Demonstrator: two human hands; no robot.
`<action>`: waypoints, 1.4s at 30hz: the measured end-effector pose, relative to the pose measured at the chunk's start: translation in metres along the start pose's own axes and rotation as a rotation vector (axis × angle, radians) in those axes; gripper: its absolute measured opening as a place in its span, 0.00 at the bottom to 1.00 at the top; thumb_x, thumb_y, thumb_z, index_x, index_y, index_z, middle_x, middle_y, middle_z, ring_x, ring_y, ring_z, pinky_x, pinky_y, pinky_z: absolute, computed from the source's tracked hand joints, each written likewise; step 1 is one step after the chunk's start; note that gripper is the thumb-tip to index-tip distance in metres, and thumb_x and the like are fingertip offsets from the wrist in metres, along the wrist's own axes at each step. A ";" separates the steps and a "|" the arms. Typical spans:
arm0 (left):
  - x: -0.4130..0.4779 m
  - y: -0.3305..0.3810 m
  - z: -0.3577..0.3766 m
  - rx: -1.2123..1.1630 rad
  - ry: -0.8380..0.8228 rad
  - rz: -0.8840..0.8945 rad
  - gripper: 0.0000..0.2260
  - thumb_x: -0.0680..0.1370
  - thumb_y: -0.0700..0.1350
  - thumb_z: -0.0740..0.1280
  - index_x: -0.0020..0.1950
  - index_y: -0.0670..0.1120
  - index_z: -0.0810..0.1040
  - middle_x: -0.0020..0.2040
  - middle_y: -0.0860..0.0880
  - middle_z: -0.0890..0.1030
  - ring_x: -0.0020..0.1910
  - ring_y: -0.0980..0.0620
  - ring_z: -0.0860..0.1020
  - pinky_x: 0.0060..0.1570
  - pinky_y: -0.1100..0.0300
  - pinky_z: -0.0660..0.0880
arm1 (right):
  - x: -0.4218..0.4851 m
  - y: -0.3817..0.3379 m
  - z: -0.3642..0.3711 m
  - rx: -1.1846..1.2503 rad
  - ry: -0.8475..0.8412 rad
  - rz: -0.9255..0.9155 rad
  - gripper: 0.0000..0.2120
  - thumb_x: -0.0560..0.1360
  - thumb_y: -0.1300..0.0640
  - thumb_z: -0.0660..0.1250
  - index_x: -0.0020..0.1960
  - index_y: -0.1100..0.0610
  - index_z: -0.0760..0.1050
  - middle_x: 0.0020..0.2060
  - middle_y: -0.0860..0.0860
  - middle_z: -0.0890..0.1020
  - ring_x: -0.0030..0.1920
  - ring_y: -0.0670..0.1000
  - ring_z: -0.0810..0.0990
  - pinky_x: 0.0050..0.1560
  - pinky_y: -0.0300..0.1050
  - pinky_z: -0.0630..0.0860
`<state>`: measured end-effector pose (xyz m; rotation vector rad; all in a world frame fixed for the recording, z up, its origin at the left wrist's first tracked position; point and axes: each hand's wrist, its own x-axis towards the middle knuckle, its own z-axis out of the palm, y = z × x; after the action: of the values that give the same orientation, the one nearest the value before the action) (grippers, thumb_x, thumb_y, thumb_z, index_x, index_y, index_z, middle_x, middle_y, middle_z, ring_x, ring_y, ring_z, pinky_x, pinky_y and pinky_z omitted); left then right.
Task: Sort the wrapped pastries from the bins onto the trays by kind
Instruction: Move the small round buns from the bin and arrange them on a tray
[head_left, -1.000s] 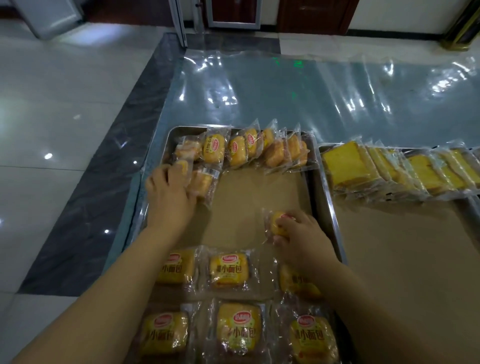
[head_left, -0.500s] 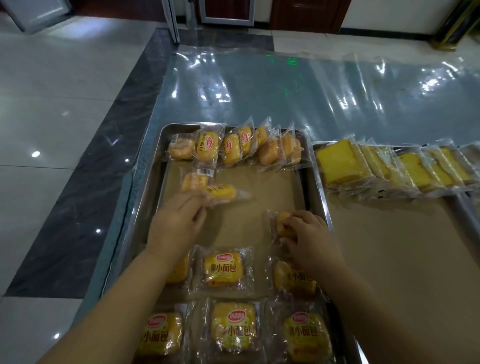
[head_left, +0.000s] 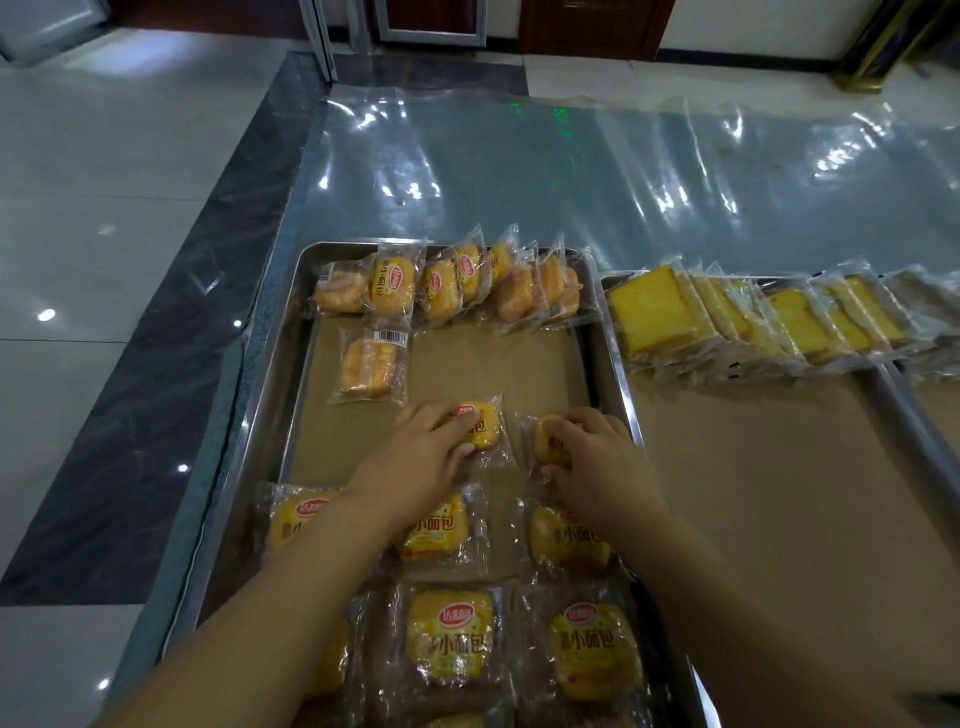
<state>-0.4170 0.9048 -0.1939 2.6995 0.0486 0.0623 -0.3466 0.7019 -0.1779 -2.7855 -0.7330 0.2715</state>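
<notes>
A steel tray lined with brown paper holds wrapped small yellow buns. My left hand rests on one wrapped bun in the tray's middle, fingers curled over its left side. Beside it, my right hand grips another wrapped bun near the tray's right rim. A row of buns leans along the far end, and one bun lies flat face down below it. Several label-up buns fill the near rows under my forearms.
A second paper-lined tray to the right carries a row of wrapped yellow cake slices along its far edge. A third tray's edge shows at far right. Shiny plastic sheet covers the table beyond. Tiled floor lies left.
My left hand pulled back from the far left corner, carrying a wrapped bun toward the tray's middle, next to my right hand. The right hand stayed on its bun.
</notes>
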 end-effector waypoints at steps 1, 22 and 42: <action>0.000 0.001 0.003 0.001 -0.017 -0.009 0.18 0.79 0.51 0.60 0.69 0.53 0.70 0.69 0.50 0.67 0.67 0.51 0.59 0.63 0.56 0.63 | 0.000 0.000 0.000 -0.005 -0.008 -0.001 0.22 0.72 0.50 0.69 0.65 0.49 0.71 0.64 0.48 0.70 0.64 0.53 0.65 0.60 0.46 0.67; 0.017 -0.068 -0.045 0.094 0.003 -0.162 0.20 0.75 0.47 0.65 0.67 0.51 0.69 0.70 0.52 0.65 0.67 0.49 0.62 0.64 0.54 0.64 | 0.049 -0.051 -0.016 0.147 0.041 -0.047 0.17 0.74 0.49 0.66 0.62 0.50 0.73 0.60 0.49 0.74 0.60 0.52 0.70 0.54 0.46 0.69; 0.025 -0.108 -0.079 -0.377 0.341 -0.263 0.11 0.80 0.47 0.58 0.61 0.52 0.72 0.51 0.56 0.75 0.48 0.62 0.72 0.45 0.67 0.69 | 0.189 -0.136 -0.004 0.356 0.023 0.100 0.05 0.76 0.54 0.64 0.45 0.53 0.69 0.39 0.49 0.78 0.38 0.48 0.75 0.32 0.40 0.67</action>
<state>-0.3991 1.0367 -0.1679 2.2583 0.4469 0.4081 -0.2465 0.9110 -0.1567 -2.4837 -0.4846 0.3506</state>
